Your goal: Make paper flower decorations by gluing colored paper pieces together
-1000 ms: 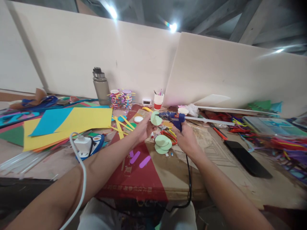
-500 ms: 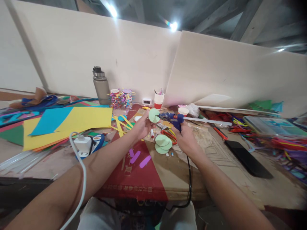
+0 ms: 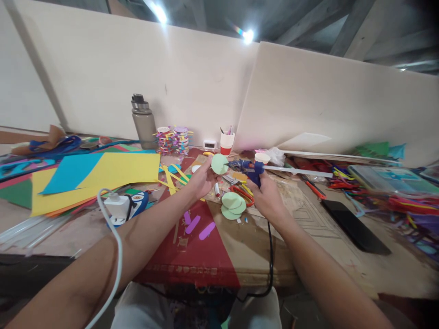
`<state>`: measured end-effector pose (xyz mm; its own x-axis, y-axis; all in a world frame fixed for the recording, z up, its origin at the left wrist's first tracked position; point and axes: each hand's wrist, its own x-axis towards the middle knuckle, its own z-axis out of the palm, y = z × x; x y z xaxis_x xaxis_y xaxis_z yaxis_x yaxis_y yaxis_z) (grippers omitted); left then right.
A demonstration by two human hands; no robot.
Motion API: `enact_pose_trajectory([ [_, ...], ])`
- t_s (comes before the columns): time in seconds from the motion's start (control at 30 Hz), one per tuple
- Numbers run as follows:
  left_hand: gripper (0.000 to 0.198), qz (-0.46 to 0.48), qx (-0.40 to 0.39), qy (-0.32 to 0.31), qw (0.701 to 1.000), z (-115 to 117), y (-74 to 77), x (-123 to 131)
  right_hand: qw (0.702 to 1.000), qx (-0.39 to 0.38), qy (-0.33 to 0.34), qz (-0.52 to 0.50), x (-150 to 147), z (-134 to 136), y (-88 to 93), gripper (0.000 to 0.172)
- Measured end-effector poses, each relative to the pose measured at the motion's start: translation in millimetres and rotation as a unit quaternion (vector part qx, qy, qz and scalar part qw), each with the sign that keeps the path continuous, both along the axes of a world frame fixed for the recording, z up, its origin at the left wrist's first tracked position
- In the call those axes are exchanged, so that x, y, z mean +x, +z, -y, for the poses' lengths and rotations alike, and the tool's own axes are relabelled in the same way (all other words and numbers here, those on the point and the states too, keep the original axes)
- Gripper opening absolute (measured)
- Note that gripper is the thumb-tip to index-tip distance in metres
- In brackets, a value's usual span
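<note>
My left hand [image 3: 201, 182] pinches a pale green paper disc [image 3: 219, 164] and holds it upright above the table. A blue hot glue gun [image 3: 248, 168] is gripped in my right hand [image 3: 265, 196], its nozzle touching the disc's right edge and a white glue stick jutting out behind it. The gun's black cord [image 3: 270, 256] runs down over the table's front edge. Two more green discs [image 3: 232, 204] lie overlapped on the cardboard just below my hands, beside red-handled scissors [image 3: 245, 194]. Purple paper strips [image 3: 199, 227] lie nearer to me.
Yellow and blue paper sheets [image 3: 103, 173] cover the left side, with a white charger and cable [image 3: 116, 205] in front. A grey bottle [image 3: 144, 122], stacked decorated discs [image 3: 174, 139] and a red-and-white cup [image 3: 227, 144] stand at the back. A black phone [image 3: 355, 225] lies to the right.
Both hands lifted the green disc and the glue gun slightly up and away from me, keeping the nozzle at the disc. The rest of the table is unchanged.
</note>
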<state>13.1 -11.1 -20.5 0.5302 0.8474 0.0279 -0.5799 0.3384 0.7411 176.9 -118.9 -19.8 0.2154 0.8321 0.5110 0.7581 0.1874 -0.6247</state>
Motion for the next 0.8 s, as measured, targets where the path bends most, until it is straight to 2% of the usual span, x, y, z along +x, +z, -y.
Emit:
enact_pose_trajectory([
  [0.2,0.026,0.002,-0.008,0.016,1.0,1.5,2.7,0.0,1.0,-0.008,-0.001,0.014,-0.9,0.2,-1.2,0.035],
  [0.4,0.032,-0.018,0.027,-0.012,0.999,3.5,-0.8,3.2,0.998,-0.017,-0.057,0.019,0.7,-1.2,0.7,0.035],
  [0.63,0.03,-0.006,0.006,0.029,1.0,0.5,5.9,-0.5,0.999,-0.009,-0.035,0.024,-1.8,0.2,0.1,0.035],
  [0.8,0.032,0.007,0.018,0.042,0.999,-3.1,4.6,-2.0,0.999,-0.014,-0.029,0.041,-3.9,1.4,-2.1,0.035],
])
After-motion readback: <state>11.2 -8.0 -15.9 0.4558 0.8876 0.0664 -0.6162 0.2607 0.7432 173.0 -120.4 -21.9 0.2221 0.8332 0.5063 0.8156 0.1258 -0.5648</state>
